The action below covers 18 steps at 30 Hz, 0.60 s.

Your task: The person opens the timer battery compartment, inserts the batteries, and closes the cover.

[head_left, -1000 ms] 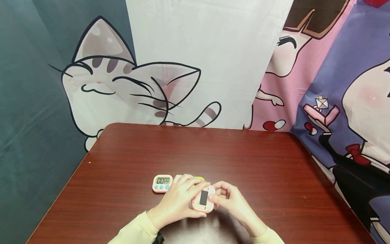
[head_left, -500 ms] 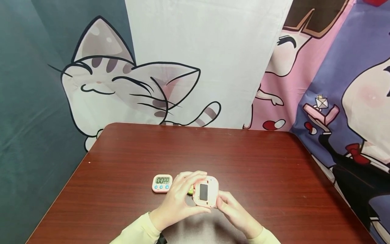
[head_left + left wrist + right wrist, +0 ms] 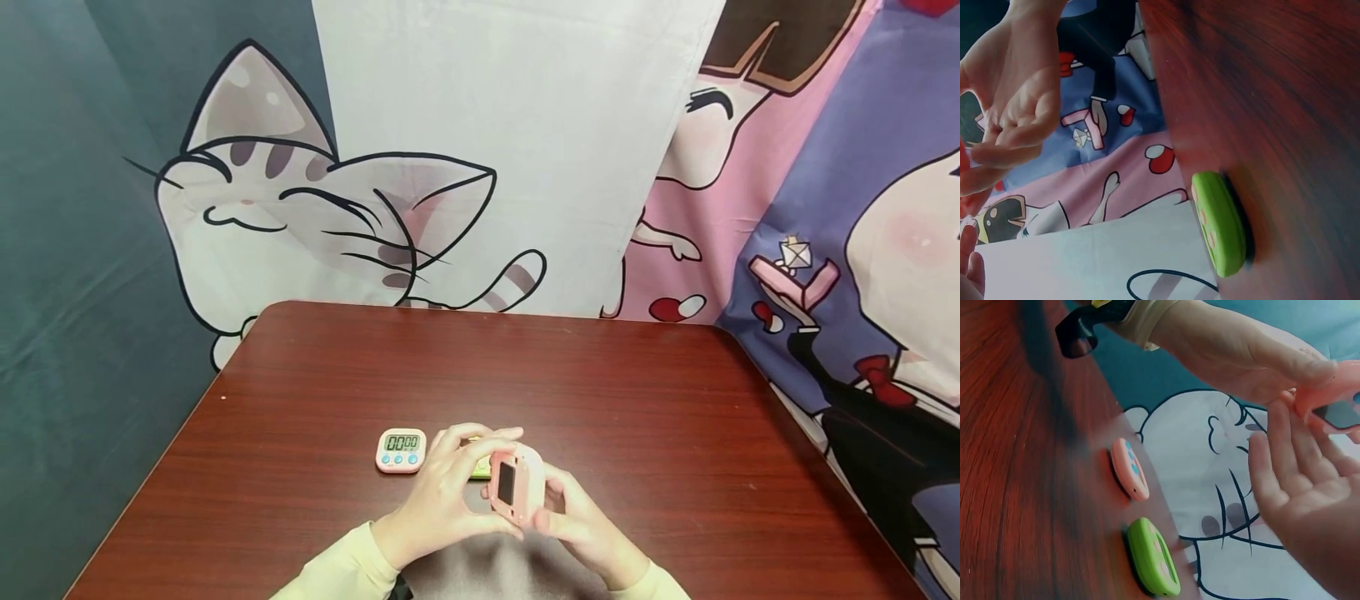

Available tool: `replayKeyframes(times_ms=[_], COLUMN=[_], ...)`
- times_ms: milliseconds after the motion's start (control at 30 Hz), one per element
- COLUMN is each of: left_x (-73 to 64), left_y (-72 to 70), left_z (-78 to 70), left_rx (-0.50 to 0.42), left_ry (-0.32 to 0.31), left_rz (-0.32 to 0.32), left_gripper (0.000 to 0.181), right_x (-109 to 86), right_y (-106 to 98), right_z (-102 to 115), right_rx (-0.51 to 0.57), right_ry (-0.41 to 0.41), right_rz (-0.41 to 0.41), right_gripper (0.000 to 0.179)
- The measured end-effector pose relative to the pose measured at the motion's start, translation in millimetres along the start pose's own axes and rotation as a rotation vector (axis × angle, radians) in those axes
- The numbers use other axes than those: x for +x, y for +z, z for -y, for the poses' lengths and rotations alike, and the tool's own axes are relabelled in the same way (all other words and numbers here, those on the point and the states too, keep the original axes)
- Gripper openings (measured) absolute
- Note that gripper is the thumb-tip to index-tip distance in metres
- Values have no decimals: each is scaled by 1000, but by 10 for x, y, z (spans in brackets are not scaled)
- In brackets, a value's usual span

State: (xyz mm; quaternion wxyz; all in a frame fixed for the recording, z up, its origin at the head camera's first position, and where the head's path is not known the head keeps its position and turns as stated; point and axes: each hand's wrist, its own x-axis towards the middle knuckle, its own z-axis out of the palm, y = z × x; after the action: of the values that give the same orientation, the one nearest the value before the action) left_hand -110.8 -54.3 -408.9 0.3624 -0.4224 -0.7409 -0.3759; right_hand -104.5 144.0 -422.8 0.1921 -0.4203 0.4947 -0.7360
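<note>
A pink digital timer is held up between both hands, tilted so a dark rectangle on one face and its pale side show in the head view. My left hand grips it with the thumb below and fingers above. At its right edge my right hand holds it between thumb and fingers. The right wrist view shows the timer's other face in part, with a grey display and a bit of blue button. Behind the left hand, a green timer stands on the table, mostly hidden in the head view.
Left of the hands, another pink timer lies on the brown table, reading 00:00 above blue buttons. A cartoon-printed cloth hangs behind the table's far edge.
The held timer has turned from showing its back nearly flat to a tilted view of its side. The right hand's grip has shifted along the edge. More of the green timer shows than a second ago.
</note>
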Motion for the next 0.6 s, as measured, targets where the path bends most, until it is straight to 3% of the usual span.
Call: replayKeyframes(times_ms=[133, 267, 367, 600], left_x=[-8, -18, -19, -32], left_y=[-6, -38, -69, -76], left_z=[7, 16, 28, 41], left_rx=[61, 84, 99, 144], left_ry=[6, -13, -55, -152], left_rz=[21, 70, 120, 181], left_gripper=[93, 103, 106, 103], right_x=[-10, -20, -21, -47], right_y=[-16, -51, -81, -124], right_z=[-1, 15, 46, 121], right_rx=[-83, -332, -487, -658], right_ry=[19, -5, -21, 6], right_rz=[-84, -137, -170, -212], right_gripper=[55, 55, 57, 67])
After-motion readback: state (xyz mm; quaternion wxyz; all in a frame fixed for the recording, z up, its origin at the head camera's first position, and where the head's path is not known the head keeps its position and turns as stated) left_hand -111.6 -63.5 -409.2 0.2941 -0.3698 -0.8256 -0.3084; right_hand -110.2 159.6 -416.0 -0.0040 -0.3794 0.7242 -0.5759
